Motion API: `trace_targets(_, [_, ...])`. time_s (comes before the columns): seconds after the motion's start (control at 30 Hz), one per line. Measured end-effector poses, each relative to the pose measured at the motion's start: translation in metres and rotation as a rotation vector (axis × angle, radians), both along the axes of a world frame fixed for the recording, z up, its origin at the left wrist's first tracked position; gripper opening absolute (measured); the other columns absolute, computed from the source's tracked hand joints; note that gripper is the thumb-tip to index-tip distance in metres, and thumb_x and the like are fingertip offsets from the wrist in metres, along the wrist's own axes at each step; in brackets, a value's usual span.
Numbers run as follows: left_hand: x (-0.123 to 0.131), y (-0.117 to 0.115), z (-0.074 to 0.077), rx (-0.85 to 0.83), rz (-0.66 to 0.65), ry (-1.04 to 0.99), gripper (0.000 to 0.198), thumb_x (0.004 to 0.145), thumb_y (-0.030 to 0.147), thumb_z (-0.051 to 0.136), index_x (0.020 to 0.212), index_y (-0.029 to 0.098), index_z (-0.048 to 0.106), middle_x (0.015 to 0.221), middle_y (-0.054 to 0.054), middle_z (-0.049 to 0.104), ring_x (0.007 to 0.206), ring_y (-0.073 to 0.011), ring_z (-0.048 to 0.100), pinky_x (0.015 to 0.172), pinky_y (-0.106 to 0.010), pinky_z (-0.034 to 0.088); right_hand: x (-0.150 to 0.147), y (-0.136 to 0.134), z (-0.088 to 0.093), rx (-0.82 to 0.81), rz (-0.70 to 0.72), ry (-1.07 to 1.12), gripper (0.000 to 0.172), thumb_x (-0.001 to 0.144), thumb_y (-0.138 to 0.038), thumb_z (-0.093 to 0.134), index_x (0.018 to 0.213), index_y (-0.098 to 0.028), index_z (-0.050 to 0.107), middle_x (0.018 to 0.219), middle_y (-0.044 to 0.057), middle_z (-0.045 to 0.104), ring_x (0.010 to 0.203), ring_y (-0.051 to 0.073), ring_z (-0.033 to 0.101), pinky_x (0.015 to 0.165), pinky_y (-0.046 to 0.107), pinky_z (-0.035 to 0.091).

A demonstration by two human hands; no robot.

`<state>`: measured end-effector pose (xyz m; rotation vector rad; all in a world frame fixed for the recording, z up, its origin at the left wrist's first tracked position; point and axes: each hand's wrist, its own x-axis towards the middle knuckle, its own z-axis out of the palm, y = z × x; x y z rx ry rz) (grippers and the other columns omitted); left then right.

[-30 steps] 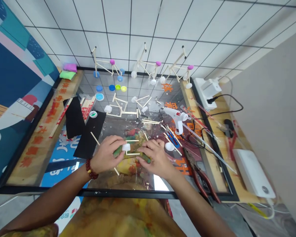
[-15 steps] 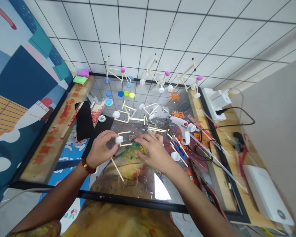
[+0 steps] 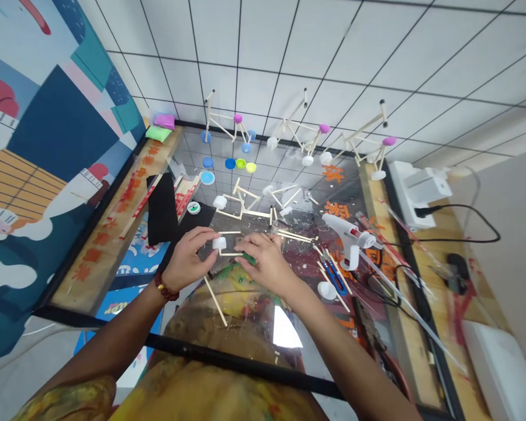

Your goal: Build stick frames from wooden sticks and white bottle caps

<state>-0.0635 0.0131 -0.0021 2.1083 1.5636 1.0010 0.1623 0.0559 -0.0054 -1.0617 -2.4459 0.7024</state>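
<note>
My left hand (image 3: 191, 257), with a beaded bracelet at the wrist, pinches a white bottle cap (image 3: 220, 243) between thumb and fingertips. Two thin wooden sticks (image 3: 230, 254) run from beside the cap toward my right hand (image 3: 263, 257). The fingers of that hand are curled at the sticks' far ends, partly hiding them. Below the hands, a loose wooden stick (image 3: 215, 301) lies slanted on the glass tabletop. Just beyond them sits a small stick frame (image 3: 244, 207) with a white cap (image 3: 220, 202) on one end.
To the right, a white glue gun (image 3: 348, 234) lies with its cord near blue-handled pliers (image 3: 333, 272) and a white cap (image 3: 326, 290). Stick-built bicycle models (image 3: 228, 123) stand along the back edge. Black sheets (image 3: 162, 210) lie left; a power strip (image 3: 414, 193) is right.
My right hand has come closer to my left, its fingers now meeting the stick ends. The left hand keeps its pinch on the cap. The whole view has shifted slightly.
</note>
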Motion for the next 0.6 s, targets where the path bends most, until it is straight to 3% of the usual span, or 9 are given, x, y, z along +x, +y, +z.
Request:
trace_targets(0.13, [0.0009, -0.0001, 0.0006, -0.011, 0.020, 0.018, 0.024, 0.084, 0.016, 0.063, 0.108, 0.019, 0.067, 0.107, -0.009, 0.070, 0.099, -0.0205, 0.067, 0.087, -0.034, 0.054, -0.0018, 0.0025, -0.0050, 0.045, 0.021, 0.048, 0.010, 0.093, -0.021, 0.061, 0.094, -0.024, 0.071, 0.097, 0.002, 0.069, 0.089, 0.018, 0.058, 0.085, 0.037, 0.025])
trace_targets(0.6, [0.0040, 0.0007, 0.0018, -0.025, 0.043, 0.022, 0.022, 0.085, 0.017, 0.062, 0.105, 0.021, 0.068, 0.105, -0.008, 0.070, 0.097, -0.0195, 0.067, 0.085, -0.033, 0.053, -0.0068, 0.0034, -0.0045, 0.034, 0.008, -0.009, 0.015, 0.094, -0.022, 0.056, 0.092, -0.024, 0.071, 0.098, 0.003, 0.068, 0.090, 0.018, 0.055, 0.087, 0.038, 0.024])
